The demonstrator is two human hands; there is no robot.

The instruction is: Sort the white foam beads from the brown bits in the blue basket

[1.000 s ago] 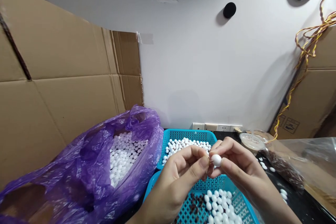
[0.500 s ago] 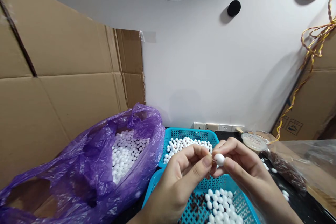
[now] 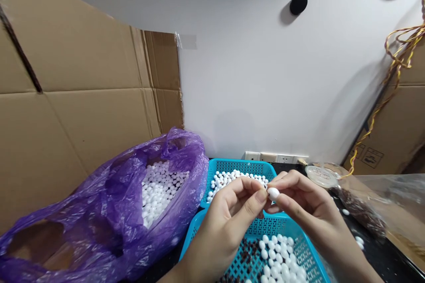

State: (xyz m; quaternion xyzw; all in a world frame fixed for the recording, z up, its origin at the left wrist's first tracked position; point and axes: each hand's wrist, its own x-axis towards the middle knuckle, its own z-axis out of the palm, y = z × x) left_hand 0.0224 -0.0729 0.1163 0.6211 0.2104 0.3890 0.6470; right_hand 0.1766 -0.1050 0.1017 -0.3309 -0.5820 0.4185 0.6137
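Over the front blue basket (image 3: pixel 196 226), my two hands meet fingertip to fingertip. A white oval bead (image 3: pixel 273 193) is pinched between the thumb and fingers of my right hand (image 3: pixel 310 208). My left hand (image 3: pixel 229 221) is closed in a pinch against the bead's left end; a small brown piece shows at its fingertips, mostly hidden. Below, the front basket holds loose white beads (image 3: pixel 279 256) on its right side and small dark brown pieces (image 3: pixel 249 252) on its left. The back blue basket (image 3: pixel 242 164) contains more white beads, partly with brown ends.
At left, a purple plastic bag (image 3: pixel 113 203) full of white beads lies against a tall cardboard sheet (image 3: pixel 83 62). On the right are a bag of brown pieces (image 3: pixel 360 212), a round clear lid (image 3: pixel 322 176) and stray beads. Wall sockets (image 3: pixel 268 157) and twisted yellow wire (image 3: pixel 372 119) are behind.
The bead in my right hand has moved slightly left and up, closer against my left fingertips. The brown piece that showed between them is now mostly covered. The view has shifted a little.
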